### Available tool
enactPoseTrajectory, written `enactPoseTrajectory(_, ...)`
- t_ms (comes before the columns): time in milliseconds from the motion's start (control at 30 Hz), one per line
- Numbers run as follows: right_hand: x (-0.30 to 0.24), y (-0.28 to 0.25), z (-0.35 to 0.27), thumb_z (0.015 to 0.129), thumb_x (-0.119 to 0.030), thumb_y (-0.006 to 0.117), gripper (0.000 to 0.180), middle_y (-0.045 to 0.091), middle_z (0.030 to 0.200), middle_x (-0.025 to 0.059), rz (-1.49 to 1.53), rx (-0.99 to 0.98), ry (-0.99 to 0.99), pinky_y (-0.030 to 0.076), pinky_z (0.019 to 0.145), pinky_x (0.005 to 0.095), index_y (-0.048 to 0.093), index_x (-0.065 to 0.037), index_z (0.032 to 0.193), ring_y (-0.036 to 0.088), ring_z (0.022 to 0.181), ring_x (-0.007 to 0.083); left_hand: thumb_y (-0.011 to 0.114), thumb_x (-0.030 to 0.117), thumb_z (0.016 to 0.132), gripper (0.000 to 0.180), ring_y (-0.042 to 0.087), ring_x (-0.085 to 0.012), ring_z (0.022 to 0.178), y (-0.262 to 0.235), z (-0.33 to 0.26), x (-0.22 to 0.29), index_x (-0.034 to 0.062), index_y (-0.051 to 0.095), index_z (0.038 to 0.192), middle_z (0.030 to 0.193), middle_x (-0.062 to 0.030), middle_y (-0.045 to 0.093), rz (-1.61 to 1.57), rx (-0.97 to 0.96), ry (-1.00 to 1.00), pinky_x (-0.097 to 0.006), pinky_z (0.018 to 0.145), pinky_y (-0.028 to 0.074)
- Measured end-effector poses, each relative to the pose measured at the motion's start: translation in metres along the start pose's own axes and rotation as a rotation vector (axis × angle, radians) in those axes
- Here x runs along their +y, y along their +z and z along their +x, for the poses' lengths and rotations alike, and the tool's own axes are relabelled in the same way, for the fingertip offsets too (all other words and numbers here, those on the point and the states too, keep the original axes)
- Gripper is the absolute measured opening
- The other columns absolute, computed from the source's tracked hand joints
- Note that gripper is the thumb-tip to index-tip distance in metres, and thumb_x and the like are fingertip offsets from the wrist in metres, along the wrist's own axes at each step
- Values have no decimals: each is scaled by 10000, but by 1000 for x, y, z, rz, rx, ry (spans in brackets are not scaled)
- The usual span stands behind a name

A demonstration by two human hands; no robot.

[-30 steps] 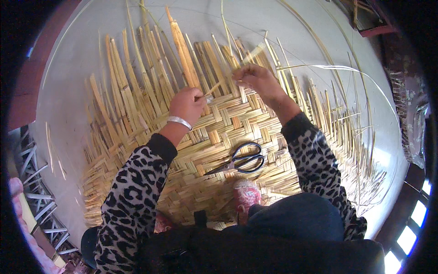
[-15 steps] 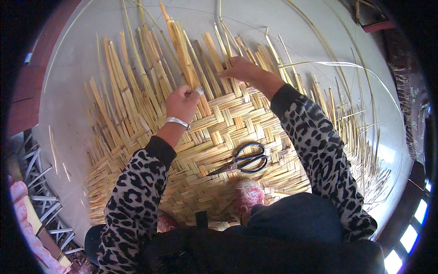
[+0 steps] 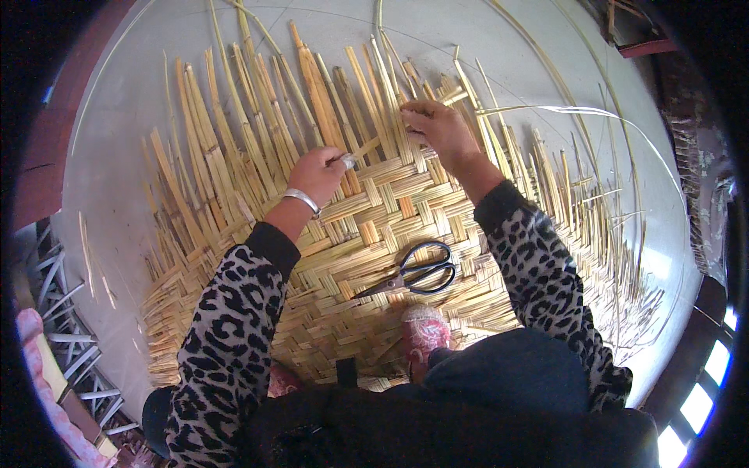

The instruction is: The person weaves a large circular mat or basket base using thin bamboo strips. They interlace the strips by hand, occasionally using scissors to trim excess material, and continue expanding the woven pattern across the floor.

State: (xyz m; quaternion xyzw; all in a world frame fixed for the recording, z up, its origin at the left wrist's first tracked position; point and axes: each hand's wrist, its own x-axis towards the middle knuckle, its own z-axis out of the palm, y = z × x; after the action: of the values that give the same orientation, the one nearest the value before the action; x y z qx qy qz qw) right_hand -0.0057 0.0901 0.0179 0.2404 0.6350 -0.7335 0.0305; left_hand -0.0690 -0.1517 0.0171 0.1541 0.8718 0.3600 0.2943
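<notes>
A woven mat (image 3: 398, 207) of split straw-coloured strips lies before me, its loose upright strips (image 3: 316, 90) fanning out at the far edge. My left hand (image 3: 318, 175), with something silvery on a fingertip, is closed at the weaving edge on a cross strip (image 3: 365, 148). That strip slants up to the right between the upright ones. Further right, my right hand (image 3: 442, 132) is closed on what looks like the same strip, a pale end showing beyond its fingers. Scissors (image 3: 413, 273) with black handles rest on the mat nearer me, blades toward the left.
My foot in a red-and-white patterned shoe (image 3: 427, 337) stands on the mat. Long thin strips (image 3: 577, 109) curve over the grey floor (image 3: 117, 164) at the right. Loose slivers (image 3: 95, 257) lie left of the mat, near a rack of pale bars (image 3: 66, 312).
My right hand has moved right and slightly down. My left hand has let go of the broad upright strips, which lean less. A cross strip now shows between the hands.
</notes>
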Motion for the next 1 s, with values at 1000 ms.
enactPoseTrajectory(1000, -1, -66, -60, 990, -289, 497, 328, 657, 1040, 119, 410, 149, -11, 495, 888, 331, 619, 10, 1049, 624, 968, 193, 619, 216, 851, 237, 623, -382, 933, 68, 37, 107, 50, 670, 1013, 1022, -173, 643, 356, -100, 444, -450, 818, 502)
